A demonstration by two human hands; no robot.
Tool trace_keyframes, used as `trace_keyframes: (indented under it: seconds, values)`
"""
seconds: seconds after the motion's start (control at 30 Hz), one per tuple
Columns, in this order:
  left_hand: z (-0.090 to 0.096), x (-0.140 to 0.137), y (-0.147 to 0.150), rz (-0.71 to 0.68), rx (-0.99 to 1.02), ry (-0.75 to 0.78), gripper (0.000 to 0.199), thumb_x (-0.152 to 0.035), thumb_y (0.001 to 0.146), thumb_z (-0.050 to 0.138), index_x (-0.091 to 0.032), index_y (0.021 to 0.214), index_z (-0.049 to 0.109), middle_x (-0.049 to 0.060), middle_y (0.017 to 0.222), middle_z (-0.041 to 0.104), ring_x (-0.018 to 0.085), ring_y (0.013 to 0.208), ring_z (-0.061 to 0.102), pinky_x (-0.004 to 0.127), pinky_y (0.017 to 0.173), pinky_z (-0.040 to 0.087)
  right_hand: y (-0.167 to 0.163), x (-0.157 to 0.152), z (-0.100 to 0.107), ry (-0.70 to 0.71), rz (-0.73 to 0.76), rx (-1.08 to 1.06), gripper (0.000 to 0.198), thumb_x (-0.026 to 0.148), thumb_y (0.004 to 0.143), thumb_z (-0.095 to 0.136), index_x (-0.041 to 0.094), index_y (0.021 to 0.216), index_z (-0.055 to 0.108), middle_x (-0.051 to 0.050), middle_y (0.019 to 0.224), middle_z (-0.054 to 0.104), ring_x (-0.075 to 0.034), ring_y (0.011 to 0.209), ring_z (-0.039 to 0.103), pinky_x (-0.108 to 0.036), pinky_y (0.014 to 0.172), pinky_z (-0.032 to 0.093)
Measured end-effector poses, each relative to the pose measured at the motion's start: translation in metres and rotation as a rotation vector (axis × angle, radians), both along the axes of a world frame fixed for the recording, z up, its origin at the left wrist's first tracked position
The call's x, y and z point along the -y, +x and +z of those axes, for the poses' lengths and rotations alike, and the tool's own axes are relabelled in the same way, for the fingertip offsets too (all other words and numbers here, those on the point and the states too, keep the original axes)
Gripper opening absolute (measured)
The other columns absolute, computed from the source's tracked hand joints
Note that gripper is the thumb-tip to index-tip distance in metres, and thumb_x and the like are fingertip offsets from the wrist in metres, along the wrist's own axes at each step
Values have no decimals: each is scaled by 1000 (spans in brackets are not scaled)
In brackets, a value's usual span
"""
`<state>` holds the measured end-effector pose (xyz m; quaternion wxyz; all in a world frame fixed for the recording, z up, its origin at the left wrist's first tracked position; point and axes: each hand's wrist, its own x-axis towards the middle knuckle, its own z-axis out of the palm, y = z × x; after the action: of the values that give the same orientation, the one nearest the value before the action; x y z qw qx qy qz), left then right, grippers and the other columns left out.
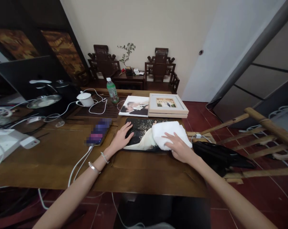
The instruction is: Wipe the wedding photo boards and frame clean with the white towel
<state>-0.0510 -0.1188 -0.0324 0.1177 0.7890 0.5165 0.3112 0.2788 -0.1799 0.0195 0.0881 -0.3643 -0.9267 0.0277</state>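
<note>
A dark photo panel point(144, 132) lies flat at the table's front, showing a pale flowing dress against a black background. My left hand point(121, 136) rests on its left edge, fingers stretched out and thumb apart, with nothing held. On the panel's right part is a folded white towel point(170, 130), which hides that side of the picture. My right hand point(179, 146) holds the towel from above, its fingers laid over the cloth and pressing it onto the panel.
Behind the panel lie a photo print point(135, 106) and a framed picture point(179, 103). Left are a phone point(99, 132) on a cable, a bottle point(112, 90), a lidded cup point(85, 99), a pot point(45, 103) and a power strip point(5, 144). A wooden chair point(261, 127) with a black bag point(215, 154) stands right.
</note>
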Motion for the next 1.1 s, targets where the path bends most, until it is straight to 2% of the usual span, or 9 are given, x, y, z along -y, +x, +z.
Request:
trace_keyframes:
  seconds: [0.13,0.27,0.37,0.6,0.7,0.83,1.0,1.1]
  values:
    - [1,1,0,-7,-9,0,48,-41,92,42,-15,132,48,14,146,41,24,137,35,46,113,29,-5,-36,-3,35,-89,-15,57,-4,64,40,13,115,58,-18,137,49,-30,136,32,-59,109,23]
    - [2,2,2,4,-27,-15,48,-40,93,41,-16,133,48,14,147,40,24,138,33,46,113,29,-11,-44,-7,65,-136,-36,59,-5,64,39,14,117,57,-18,138,49,-30,137,30,-61,108,22]
    - [2,2,3,21,-41,-39,48,-41,93,40,-16,134,46,14,149,37,25,140,30,49,112,29,-12,-27,-9,70,-128,-27,60,-5,63,38,16,115,58,-17,138,49,-30,138,28,-63,108,21]
    - [1,3,4,25,-36,-37,47,-39,93,40,-17,134,46,14,149,37,26,140,29,51,110,29,-11,45,-9,58,-68,-19,53,-6,62,38,16,104,62,-14,141,46,-30,141,19,-63,109,18]
    - [1,2,4,22,-36,-38,47,-40,93,40,-16,133,46,15,148,37,26,140,29,52,110,30,-9,54,-7,34,-59,-19,54,-6,60,38,17,103,62,-13,141,47,-29,141,21,-63,109,19]
    - [0,1,4,24,-32,-33,47,-40,93,40,-16,133,47,15,148,37,26,140,30,52,109,30,-7,26,-5,40,-93,-29,55,-5,62,39,18,107,61,-13,139,50,-29,138,30,-61,109,22]
    - [-2,0,4,23,-15,-24,47,-41,92,41,-17,132,47,14,148,38,26,140,30,51,110,30,-15,-26,-5,63,-219,-25,56,-4,66,39,12,116,58,-21,135,51,-28,136,34,-57,109,25]
    - [-3,0,4,21,2,-21,45,-40,92,41,-18,132,47,13,148,38,26,139,30,51,109,31,-20,-34,-5,72,-238,-25,59,-5,66,38,12,119,57,-21,135,51,-28,137,32,-59,108,24]
